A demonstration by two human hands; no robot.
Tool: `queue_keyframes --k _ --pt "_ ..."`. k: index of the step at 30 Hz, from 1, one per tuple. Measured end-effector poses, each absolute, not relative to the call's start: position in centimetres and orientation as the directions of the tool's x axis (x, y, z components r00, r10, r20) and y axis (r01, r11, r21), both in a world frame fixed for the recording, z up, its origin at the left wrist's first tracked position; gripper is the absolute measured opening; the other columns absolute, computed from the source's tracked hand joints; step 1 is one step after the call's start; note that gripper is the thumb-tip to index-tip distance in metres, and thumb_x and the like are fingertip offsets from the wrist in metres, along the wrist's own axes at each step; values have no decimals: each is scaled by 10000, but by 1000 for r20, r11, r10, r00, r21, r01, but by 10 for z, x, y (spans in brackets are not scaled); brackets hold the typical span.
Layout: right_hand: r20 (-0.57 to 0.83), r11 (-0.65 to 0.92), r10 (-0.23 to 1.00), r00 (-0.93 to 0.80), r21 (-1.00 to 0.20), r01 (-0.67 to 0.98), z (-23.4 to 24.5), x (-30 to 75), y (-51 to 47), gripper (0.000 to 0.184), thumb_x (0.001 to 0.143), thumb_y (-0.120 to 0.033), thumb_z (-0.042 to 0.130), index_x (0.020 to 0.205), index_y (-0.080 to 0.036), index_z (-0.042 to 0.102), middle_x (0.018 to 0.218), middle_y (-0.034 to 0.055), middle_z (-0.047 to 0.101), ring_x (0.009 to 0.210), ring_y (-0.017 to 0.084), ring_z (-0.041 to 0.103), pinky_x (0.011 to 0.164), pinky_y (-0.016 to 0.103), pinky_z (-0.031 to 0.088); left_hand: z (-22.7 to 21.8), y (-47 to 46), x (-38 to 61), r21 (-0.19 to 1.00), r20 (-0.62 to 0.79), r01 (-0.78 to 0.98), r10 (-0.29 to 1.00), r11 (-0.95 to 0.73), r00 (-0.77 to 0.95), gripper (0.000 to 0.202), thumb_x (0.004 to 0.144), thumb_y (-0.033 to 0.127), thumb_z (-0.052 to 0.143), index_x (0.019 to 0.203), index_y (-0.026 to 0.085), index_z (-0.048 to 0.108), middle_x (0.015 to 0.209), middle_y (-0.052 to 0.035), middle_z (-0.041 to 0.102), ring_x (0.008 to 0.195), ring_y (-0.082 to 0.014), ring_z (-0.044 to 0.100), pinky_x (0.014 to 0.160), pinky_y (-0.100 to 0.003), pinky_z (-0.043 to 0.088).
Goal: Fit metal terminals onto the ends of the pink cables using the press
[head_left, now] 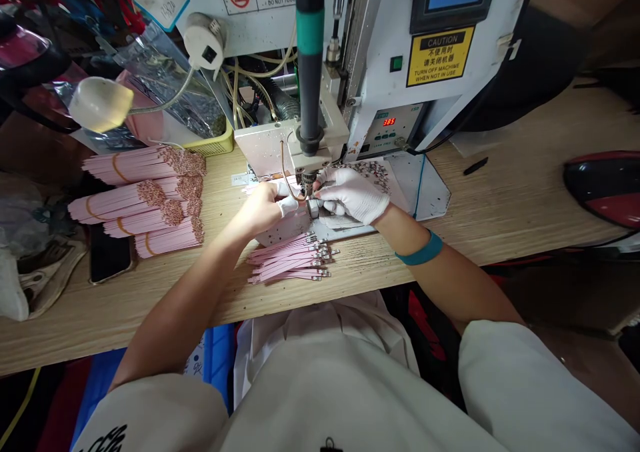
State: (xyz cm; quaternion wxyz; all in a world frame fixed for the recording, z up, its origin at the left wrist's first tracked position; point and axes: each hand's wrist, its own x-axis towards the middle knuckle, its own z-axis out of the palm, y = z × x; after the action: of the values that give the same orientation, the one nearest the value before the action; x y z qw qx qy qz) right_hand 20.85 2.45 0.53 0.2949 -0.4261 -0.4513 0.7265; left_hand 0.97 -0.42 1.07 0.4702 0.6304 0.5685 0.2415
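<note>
Two hands pinch a pink strip (257, 187) just beneath the soldering tip (309, 184): left hand (261, 209) and gloved right hand (353, 195). I fear a burn if either hand slips, or a bad joint if the strip shifts.

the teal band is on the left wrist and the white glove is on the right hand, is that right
Not quite: the teal band is on the right wrist, not the left, as the head view shows. The white glove is on the right hand, as you said.
</note>
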Motion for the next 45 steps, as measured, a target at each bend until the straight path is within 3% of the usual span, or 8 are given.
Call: queue_keyframes --k 17,22,25,28,33,39,42,45 --pt "-347 -405 817 -461 -914 -28 5 206 23 172 762 -29 647 796 -165 546 575 -45 519 404 42 415 296 145 269 14 -3 12 870 -250 476 947 127 204 168 634 302 641 608 136 628 700 -22 631 652 -129 502 560 -228 359" --pt "-184 -105 902 -391 -971 215 11 234 35 104 797 -163 657 893 -167 617 657 0 597 493 108 531 364 211 366 17 -6 0 869 -230 490 932 67 279 189 674 312 668 650 125 680 683 -22 640 615 -121 509 555 -227 364" --pt "17 179 946 -324 -860 478 12 259 47 80 788 -193 662 858 -171 693 791 44 691 699 177 640 557 277 493 23 -14 -6 795 -299 606 890 34 343 226 684 332 681 743 122 740 640 -20 641 572 -121 499 531 -227 360" --pt "41 314 913 -407 -707 634 9 270 52 82 775 -183 667 809 -197 741 860 33 735 846 217 671 739 323 508 27 -21 -5 728 -381 685 831 0 405 243 691 270 643 848 136 771 699 -27 699 605 -141 559 556 -225 396" --pt "45 393 891 -452 -576 717 4 250 45 141 801 -222 643 846 -210 776 883 16 745 862 209 666 776 325 484 26 -24 7 582 -307 807 893 -98 330 273 741 203 589 942 134 760 741 -47 717 636 -154 596 578 -228 405" --pt "16 432 887 -462 -389 814 -2 224 39 211 822 -177 596 916 -206 783 969 65 714 879 247 635 772 364 472 17 -21 14 422 -272 893 917 -158 291 250 787 124 501 862 125 739 851 -99 711 746 -196 624 687 -274 435" --pt "10 416 895 -446 -380 826 -2 223 38 193 829 -174 587 899 -183 766 978 84 706 865 259 636 759 375 475 19 -20 12 468 -256 871 920 -151 297 264 767 98 491 864 121 735 803 -83 695 711 -175 602 652 -254 421" --pt "70 384 909 -410 -521 762 3 227 35 183 834 -145 578 911 -163 743 928 66 720 878 232 644 808 348 478 23 -19 8 546 -233 825 918 -149 320 203 768 137 528 834 117 719 710 -46 667 623 -141 546 581 -227 384"
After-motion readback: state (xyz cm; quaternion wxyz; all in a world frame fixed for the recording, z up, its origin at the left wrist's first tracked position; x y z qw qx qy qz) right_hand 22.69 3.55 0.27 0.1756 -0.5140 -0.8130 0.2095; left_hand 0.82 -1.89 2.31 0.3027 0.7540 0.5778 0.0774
